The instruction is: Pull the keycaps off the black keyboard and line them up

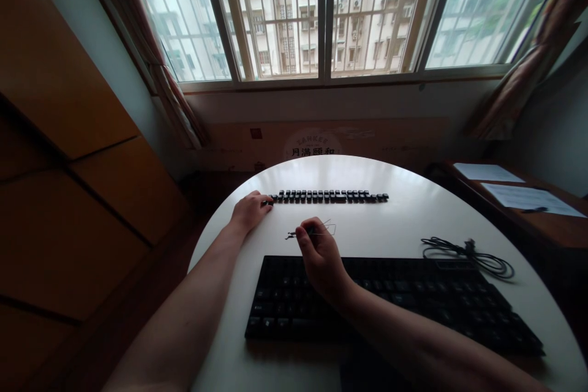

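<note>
A line of black keycaps (328,196) runs across the far part of the white round table (390,226). At its left end my left hand (252,211) has its fingertips closed on a keycap (267,201). My right hand (319,251) is closed around a wire keycap puller (331,228), whose thin wire loops stick out on both sides of the fist. That hand is raised over the back edge of a black keyboard (390,303), which lies near me. My right forearm hides part of the keys.
A coiled black cable (487,263) lies behind the keyboard on the right. Beyond the table's right edge, papers (533,198) and a pen (535,209) rest on a brown surface. A wooden cabinet (82,196) stands at the left. A long printed box (367,141) is under the window.
</note>
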`<action>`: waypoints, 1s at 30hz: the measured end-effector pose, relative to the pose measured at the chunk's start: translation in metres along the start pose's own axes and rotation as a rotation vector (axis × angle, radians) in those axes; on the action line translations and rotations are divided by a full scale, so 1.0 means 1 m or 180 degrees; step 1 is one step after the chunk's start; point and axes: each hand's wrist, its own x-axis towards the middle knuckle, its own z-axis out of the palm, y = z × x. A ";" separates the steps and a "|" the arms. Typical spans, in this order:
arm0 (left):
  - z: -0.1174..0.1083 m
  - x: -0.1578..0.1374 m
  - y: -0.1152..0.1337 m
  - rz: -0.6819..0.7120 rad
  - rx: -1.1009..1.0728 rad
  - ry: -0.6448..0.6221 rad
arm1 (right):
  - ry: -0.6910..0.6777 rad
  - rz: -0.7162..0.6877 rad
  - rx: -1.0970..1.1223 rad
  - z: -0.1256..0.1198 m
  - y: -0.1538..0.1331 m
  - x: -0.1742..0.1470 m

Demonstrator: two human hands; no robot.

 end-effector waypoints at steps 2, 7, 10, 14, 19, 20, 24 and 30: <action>0.000 0.000 0.000 0.0000 -0.0026 0.0030 | -0.0007 -0.0005 -0.0025 0.000 -0.001 0.000; 0.000 0.000 0.000 -0.0015 -0.0034 0.0033 | -0.0008 -0.0018 -0.0070 -0.001 -0.002 -0.001; 0.002 0.001 -0.002 -0.0038 -0.0040 0.0044 | -0.0019 0.0004 -0.0051 0.000 -0.002 -0.001; 0.003 0.001 -0.003 -0.0086 -0.0053 0.0054 | -0.0028 -0.0020 -0.0076 0.000 -0.001 0.000; 0.003 0.001 -0.002 -0.0121 -0.0014 0.0045 | -0.0030 -0.0039 -0.0093 0.001 -0.001 0.000; 0.003 0.001 -0.002 -0.0134 -0.0002 0.0031 | -0.0034 -0.0041 -0.0088 0.001 -0.001 0.000; 0.003 0.002 -0.002 -0.0171 0.0005 -0.0012 | -0.0032 -0.0061 -0.0111 0.000 -0.001 -0.001; 0.001 0.001 -0.007 -0.0137 -0.0109 0.0145 | -0.0006 -0.0102 -0.0161 0.000 -0.002 -0.001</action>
